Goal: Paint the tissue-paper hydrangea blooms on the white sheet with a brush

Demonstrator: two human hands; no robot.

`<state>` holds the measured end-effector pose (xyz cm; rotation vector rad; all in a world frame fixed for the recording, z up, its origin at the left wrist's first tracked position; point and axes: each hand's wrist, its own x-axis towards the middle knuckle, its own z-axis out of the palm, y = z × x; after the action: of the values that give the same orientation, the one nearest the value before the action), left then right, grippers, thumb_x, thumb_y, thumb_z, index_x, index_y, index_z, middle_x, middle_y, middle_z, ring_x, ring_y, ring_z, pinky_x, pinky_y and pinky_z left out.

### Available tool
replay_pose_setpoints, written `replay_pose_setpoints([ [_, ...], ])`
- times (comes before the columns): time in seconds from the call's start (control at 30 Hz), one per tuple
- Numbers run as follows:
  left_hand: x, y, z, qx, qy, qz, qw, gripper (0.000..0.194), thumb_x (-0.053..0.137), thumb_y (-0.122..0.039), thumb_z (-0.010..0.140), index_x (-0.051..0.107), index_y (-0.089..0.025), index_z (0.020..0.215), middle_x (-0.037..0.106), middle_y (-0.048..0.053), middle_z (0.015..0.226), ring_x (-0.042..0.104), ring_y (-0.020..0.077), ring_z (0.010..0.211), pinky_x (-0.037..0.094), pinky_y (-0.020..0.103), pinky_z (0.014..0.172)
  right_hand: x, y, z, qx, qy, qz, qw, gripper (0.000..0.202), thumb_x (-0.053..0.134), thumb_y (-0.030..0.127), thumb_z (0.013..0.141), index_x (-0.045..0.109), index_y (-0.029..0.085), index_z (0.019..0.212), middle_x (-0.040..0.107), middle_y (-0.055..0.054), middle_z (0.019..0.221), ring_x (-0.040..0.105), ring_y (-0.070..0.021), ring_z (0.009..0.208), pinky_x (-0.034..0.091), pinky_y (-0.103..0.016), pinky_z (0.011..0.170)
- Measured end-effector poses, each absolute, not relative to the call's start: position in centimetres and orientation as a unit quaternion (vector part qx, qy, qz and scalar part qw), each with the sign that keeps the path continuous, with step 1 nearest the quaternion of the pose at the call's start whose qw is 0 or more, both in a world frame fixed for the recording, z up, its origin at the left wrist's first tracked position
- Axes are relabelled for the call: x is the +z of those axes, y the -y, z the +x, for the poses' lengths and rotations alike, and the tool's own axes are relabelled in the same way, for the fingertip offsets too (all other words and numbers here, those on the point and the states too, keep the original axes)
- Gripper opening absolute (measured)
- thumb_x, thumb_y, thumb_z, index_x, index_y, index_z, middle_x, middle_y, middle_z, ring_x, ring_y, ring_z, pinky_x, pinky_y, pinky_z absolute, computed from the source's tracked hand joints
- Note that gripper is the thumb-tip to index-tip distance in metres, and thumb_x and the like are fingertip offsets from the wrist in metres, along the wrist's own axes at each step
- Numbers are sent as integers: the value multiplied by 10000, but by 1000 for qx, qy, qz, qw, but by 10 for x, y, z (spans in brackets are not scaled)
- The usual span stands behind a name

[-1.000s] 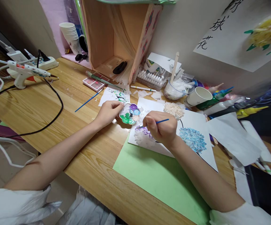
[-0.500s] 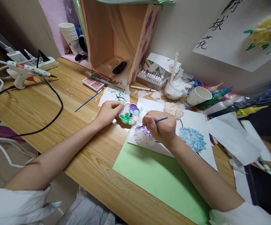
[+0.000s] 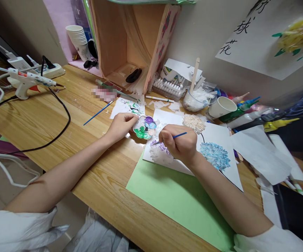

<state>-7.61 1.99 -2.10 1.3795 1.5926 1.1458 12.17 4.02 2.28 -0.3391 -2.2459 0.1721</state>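
Note:
My left hand (image 3: 122, 126) pinches the edge of a small flower-shaped paint palette (image 3: 141, 122), its wells smeared with green, purple, light blue and white. My right hand (image 3: 180, 141) is closed around a thin blue paintbrush (image 3: 181, 134). The brush's tip points left and rests at a raised, textured flower (image 3: 162, 154), white below and purple on top, partly covered by the hand. That flower sits on a white sheet (image 3: 183, 120) with a cream flower (image 3: 194, 124) and a blue one (image 3: 215, 156). Under the sheet lies green paper (image 3: 172, 192).
Left on the wooden table (image 3: 99, 150) are a glue gun (image 3: 27, 81) with its cables and another blue brush (image 3: 98, 113). Behind stand an open box (image 3: 130, 38), a tub of scraps (image 3: 197, 99), a paper cup (image 3: 221, 107) and paint bottles (image 3: 246, 106).
Both hands stay nearly where they were, with the palette and paintbrush still held. The brush has shifted only slightly at the purple flower.

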Motion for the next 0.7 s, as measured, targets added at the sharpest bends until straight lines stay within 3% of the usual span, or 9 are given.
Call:
replay_pose_setpoints([
  [0.7,-23,-21,-77,447,-620,529,370,306,544,-397,787,562,-160,594,487,-34,496,486,120,504,359,227,496,25,-42,123,51,899,-144,410,497,292,274,990,468,174,536,482,6,426,468,-73,401,308,-223,434],
])
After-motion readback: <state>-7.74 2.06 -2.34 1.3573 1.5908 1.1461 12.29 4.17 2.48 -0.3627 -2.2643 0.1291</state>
